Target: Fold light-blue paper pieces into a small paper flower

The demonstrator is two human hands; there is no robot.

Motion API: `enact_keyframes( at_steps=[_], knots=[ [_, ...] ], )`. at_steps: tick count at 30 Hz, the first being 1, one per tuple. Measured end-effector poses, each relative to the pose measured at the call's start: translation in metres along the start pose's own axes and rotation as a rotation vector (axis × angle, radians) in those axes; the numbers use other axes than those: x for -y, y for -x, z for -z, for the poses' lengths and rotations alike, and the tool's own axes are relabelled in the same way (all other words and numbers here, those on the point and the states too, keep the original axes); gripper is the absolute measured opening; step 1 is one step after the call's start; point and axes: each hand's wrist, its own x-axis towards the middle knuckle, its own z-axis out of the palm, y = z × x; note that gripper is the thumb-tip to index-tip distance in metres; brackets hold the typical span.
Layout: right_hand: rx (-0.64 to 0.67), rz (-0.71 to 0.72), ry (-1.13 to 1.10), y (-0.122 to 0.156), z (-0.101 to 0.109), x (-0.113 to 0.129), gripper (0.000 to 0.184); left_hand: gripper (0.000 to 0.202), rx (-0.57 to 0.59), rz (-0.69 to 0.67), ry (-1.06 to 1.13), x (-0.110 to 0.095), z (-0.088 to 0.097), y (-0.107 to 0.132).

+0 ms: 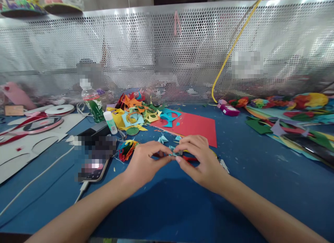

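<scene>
My left hand (148, 161) and my right hand (199, 157) meet above the near middle of the blue table. Between their fingertips is a small light-blue piece of paper (172, 149), pinched from both sides; its exact shape is partly hidden by the fingers. Just behind it lie small folded light-blue paper pieces (162, 139). Red-handled scissors (190, 158) rest beneath my right hand, mostly covered by it. Left of my left hand sits a bundle of multicoloured paper (127, 149).
Paper offcuts (138, 112) are heaped behind a red sheet (199, 126). A glue stick (110, 123), a bottle (93, 103) and a charging phone (97, 163) stand or lie to the left. Coloured sheets with a black object (308, 145) lie right. A perforated metal panel (193, 55) closes the back.
</scene>
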Motion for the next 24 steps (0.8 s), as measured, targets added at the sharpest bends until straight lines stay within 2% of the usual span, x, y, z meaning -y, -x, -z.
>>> enact_keyframes(
  at_steps=[4, 11, 15, 18, 20, 24],
  knots=[
    [-0.017, 0.063, 0.084, -0.001, -0.001, -0.003, 0.005, 0.003, -0.001, -0.157, -0.121, -0.001, 0.000, 0.000],
    [0.031, 0.070, -0.004, 0.000, -0.006, 0.001, 0.007, 0.009, 0.033, -0.113, -0.119, -0.003, 0.002, 0.000],
    [0.024, 0.061, -0.037, 0.001, -0.003, 0.003, 0.009, 0.006, 0.047, -0.172, -0.064, -0.002, 0.004, -0.001],
    [-0.043, 0.026, -0.200, 0.004, 0.001, 0.002, 0.007, 0.007, 0.005, -0.204, -0.008, -0.003, 0.006, -0.001],
    [-0.090, -0.010, -0.357, 0.007, 0.003, 0.001, 0.013, 0.009, -0.038, -0.231, -0.004, -0.004, 0.008, -0.001],
    [-0.047, -0.103, -0.455, 0.007, 0.001, -0.004, 0.026, 0.008, -0.052, -0.297, 0.040, -0.006, 0.012, -0.002]
  ],
)
